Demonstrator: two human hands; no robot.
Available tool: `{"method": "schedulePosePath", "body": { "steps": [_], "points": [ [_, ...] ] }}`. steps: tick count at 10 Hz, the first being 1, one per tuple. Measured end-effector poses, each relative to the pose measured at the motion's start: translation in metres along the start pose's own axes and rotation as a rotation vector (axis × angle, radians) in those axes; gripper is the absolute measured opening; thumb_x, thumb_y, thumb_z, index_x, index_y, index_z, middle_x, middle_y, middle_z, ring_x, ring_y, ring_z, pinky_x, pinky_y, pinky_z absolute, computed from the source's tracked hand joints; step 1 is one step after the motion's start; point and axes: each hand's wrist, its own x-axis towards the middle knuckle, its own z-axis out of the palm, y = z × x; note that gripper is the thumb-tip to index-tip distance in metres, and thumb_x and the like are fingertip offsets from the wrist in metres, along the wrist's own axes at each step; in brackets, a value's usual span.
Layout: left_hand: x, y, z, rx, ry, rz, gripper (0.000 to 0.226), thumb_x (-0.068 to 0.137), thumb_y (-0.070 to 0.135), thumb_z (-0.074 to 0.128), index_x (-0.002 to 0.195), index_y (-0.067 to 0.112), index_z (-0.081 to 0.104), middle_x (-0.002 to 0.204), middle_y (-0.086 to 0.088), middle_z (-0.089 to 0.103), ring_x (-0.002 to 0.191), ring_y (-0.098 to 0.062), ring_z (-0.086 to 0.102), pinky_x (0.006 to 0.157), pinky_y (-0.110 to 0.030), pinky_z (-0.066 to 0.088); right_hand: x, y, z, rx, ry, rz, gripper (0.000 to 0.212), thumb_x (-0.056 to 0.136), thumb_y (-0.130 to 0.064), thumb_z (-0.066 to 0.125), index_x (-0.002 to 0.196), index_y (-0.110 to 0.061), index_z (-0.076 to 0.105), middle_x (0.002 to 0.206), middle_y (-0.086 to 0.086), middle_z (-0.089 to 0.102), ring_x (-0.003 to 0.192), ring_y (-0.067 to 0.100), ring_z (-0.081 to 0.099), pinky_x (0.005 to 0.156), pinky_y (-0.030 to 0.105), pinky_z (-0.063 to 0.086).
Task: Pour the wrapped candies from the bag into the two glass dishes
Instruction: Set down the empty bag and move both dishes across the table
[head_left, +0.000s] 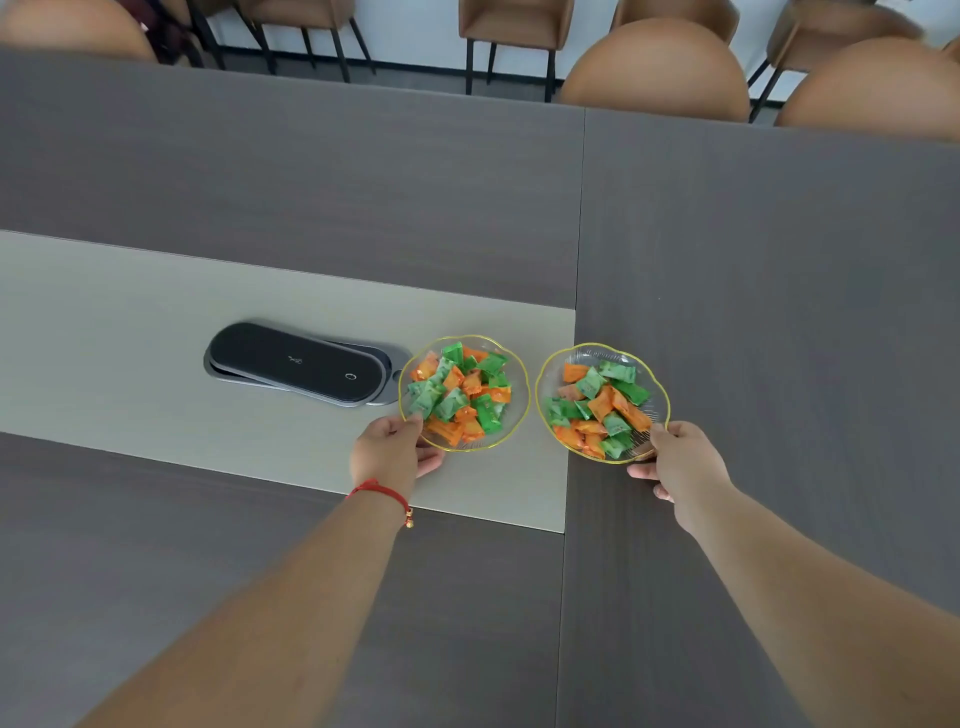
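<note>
Head view shows both glass dishes already heaped with green and orange wrapped candies (457, 395), so the pouring looks finished and what remains is placing the dishes. The left dish (511, 364) sits on the pale inlay of the tabletop (156, 322), and the right dish (655, 384) sits at its three o'clock, just apart, straddling the edge of the dark surface. The left hand (387, 452) pinches the left dish's rim at seven o'clock; the right hand (680, 460) grips the right dish's rim at five o'clock. No bag is in view. A black oval panel (296, 361) lies at nine o'clock. Next, I judge, comes a level slide, then letting go.
</note>
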Motion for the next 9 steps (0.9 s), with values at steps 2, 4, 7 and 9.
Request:
{"method": "schedulePosePath", "body": {
  "steps": [2,4,7,9],
  "points": [
    [-0.002,-0.005,0.002,0.057,0.051,0.094,0.026,0.087,0.031,0.061,0.094,0.006,0.061,0.073,-0.011,0.065,0.057,-0.020,0.066,0.045,-0.020,0.054,-0.003,0.002,0.004,-0.019,-0.038,-0.061,0.019,0.100,-0.028,0.038,0.112,-0.019,0.049,0.086,-0.001,0.064,0.062,0.015,0.067,0.051,0.028,0.050],
    [0.000,-0.003,0.003,0.154,0.095,0.100,0.038,0.086,0.044,0.058,0.087,0.006,0.058,0.062,-0.003,0.065,0.047,-0.016,0.066,0.063,-0.032,0.060,0.000,0.004,0.004,-0.066,-0.049,-0.107,0.017,0.100,-0.029,0.038,0.109,-0.018,0.048,0.080,0.004,0.063,0.060,0.017,0.066,0.053,0.030,0.054],
    [-0.001,-0.004,0.002,0.239,0.096,0.119,0.046,0.089,0.052,0.046,0.086,0.007,0.057,0.068,-0.007,0.069,0.044,-0.013,0.066,0.059,-0.029,0.058,-0.001,0.005,0.004,-0.099,-0.076,-0.092,0.023,0.098,-0.036,0.041,0.105,-0.015,0.050,0.083,0.006,0.065,0.065,0.020,0.069,0.060,0.035,0.058],
    [-0.010,-0.006,0.000,0.032,-0.022,0.085,0.034,0.096,0.038,0.040,0.102,0.005,0.044,0.089,-0.017,0.066,0.075,-0.022,0.070,0.070,-0.033,0.057,-0.012,0.013,0.000,-0.094,-0.112,-0.036,0.050,0.093,-0.050,0.043,0.121,-0.011,0.054,0.093,0.006,0.070,0.071,0.018,0.071,0.052,0.028,0.056]
  ]
}}
